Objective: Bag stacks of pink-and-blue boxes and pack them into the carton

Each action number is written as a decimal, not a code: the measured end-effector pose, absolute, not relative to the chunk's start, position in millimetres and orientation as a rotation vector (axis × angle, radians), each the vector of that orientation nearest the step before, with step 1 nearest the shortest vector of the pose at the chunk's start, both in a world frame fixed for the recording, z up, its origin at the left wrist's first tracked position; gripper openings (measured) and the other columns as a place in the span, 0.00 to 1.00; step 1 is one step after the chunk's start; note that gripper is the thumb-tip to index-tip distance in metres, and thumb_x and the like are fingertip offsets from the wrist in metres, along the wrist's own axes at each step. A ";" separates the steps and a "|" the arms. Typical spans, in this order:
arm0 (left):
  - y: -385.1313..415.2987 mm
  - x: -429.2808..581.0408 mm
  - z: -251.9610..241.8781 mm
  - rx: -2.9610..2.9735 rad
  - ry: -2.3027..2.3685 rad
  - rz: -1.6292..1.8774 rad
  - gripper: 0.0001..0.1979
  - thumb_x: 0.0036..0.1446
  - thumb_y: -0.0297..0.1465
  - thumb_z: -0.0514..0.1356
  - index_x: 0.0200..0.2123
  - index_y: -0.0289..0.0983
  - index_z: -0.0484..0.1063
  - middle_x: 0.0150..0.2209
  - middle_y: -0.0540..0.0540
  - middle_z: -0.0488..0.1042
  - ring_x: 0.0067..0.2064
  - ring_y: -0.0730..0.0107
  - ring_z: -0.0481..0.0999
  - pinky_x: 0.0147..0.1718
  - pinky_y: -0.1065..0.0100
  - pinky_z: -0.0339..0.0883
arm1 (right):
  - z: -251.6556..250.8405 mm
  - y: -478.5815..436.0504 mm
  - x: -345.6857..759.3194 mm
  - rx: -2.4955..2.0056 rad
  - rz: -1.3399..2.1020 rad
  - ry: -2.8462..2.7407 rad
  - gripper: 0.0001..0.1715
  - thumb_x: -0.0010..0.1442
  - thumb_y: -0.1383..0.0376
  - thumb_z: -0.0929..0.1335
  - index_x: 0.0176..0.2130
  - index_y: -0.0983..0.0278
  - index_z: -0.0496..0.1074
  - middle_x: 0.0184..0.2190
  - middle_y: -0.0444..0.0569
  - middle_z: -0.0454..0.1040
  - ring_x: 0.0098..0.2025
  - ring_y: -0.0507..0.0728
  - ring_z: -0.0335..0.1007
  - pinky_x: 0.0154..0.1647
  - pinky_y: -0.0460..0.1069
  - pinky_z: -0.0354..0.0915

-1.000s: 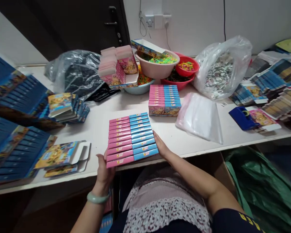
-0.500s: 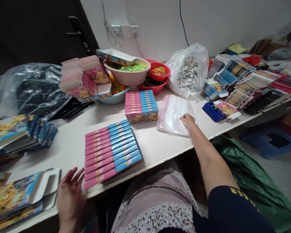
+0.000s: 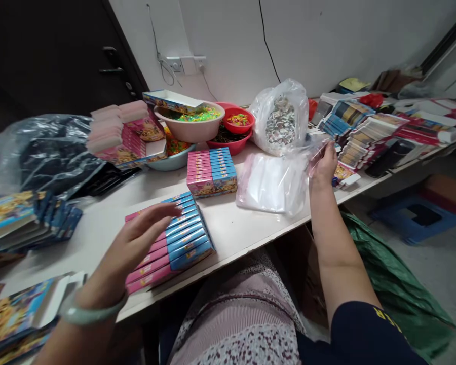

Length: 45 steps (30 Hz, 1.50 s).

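My right hand [image 3: 324, 165] grips the edge of a clear plastic bag [image 3: 308, 162], lifting it off a stack of clear plastic bags [image 3: 268, 185] on the table. My left hand [image 3: 137, 243] is held above a row of pink and blue boxes [image 3: 188, 235], fingers stretched out and nothing in them; whether it touches the boxes I cannot tell. A smaller block of pink and blue boxes [image 3: 212, 172] stands between that row and the bag stack.
Behind are a pink basin [image 3: 192, 126] and red bowls [image 3: 237, 147] of colourful small items, plus a plastic sack of pieces [image 3: 281, 121]. Stacked cartons [image 3: 26, 218] lie left, card stacks [image 3: 361, 137] right. A green sack [image 3: 395, 284] hangs below the table edge.
My right hand has moved right and up, drawing a bag off the stack. My left hand has risen from the table's front edge to above the box row. The view has shifted slightly.
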<state>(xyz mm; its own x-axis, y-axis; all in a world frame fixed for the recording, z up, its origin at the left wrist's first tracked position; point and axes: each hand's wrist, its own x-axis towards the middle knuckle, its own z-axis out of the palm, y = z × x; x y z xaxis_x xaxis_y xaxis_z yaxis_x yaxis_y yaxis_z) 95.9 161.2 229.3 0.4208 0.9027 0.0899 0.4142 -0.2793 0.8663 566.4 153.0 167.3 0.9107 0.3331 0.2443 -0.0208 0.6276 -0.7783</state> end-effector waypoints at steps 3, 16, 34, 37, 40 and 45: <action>179.0 167.5 246.3 1.739 0.798 0.668 0.27 0.49 0.46 0.67 0.53 0.45 0.73 0.57 0.43 0.73 0.60 0.54 0.70 0.60 0.55 0.62 | 204.8 140.3 502.2 -0.801 0.152 -0.598 0.16 0.61 0.50 0.65 0.32 0.60 0.65 0.25 0.39 0.66 0.21 0.47 0.61 0.20 0.42 0.60; 197.4 199.3 313.2 2.068 0.700 0.559 0.13 0.55 0.39 0.64 0.33 0.33 0.78 0.23 0.49 0.69 0.25 0.75 0.66 0.26 0.71 0.59 | 256.5 72.2 420.0 -1.289 0.395 -1.746 0.14 0.55 0.52 0.72 0.31 0.60 0.77 0.28 0.46 0.76 0.31 0.54 0.72 0.35 0.50 0.69; 196.5 79.4 369.7 2.677 1.444 0.883 0.20 0.67 0.37 0.51 0.40 0.24 0.73 0.34 0.45 0.74 0.37 0.76 0.69 0.36 0.73 0.53 | 291.0 203.8 308.5 -1.273 0.529 -2.224 0.11 0.46 0.67 0.78 0.24 0.63 0.72 0.19 0.42 0.67 0.33 0.56 0.72 0.39 0.49 0.67; 197.3 52.6 364.4 2.700 1.479 0.667 0.21 0.58 0.41 0.61 0.40 0.25 0.74 0.29 0.49 0.70 0.36 0.73 0.70 0.39 0.71 0.55 | 293.8 213.0 307.7 -1.362 0.227 -2.106 0.14 0.51 0.65 0.75 0.23 0.63 0.68 0.21 0.45 0.66 0.41 0.60 0.72 0.46 0.53 0.68; 198.9 31.7 356.5 2.704 1.552 0.452 0.19 0.46 0.40 0.70 0.35 0.30 0.77 0.23 0.53 0.65 0.32 0.73 0.68 0.37 0.70 0.56 | 279.3 232.5 314.2 -1.458 0.088 -2.156 0.20 0.52 0.60 0.76 0.20 0.62 0.65 0.20 0.45 0.65 0.45 0.62 0.72 0.51 0.57 0.67; 203.9 11.2 337.3 2.534 1.531 0.407 0.12 0.54 0.36 0.63 0.31 0.31 0.78 0.20 0.53 0.60 0.28 0.74 0.64 0.34 0.69 0.56 | 233.1 275.0 319.0 -1.512 0.178 -2.024 0.30 0.50 0.56 0.77 0.15 0.62 0.58 0.18 0.46 0.65 0.44 0.62 0.74 0.53 0.63 0.65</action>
<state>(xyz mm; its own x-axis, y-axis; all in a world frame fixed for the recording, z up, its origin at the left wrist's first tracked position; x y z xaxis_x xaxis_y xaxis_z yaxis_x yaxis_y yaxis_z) 11.2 203.9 337.3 0.4411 0.8845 0.1516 0.8430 -0.4664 0.2681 319.0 275.0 233.1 -0.1717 0.9086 0.3808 0.8280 0.3425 -0.4439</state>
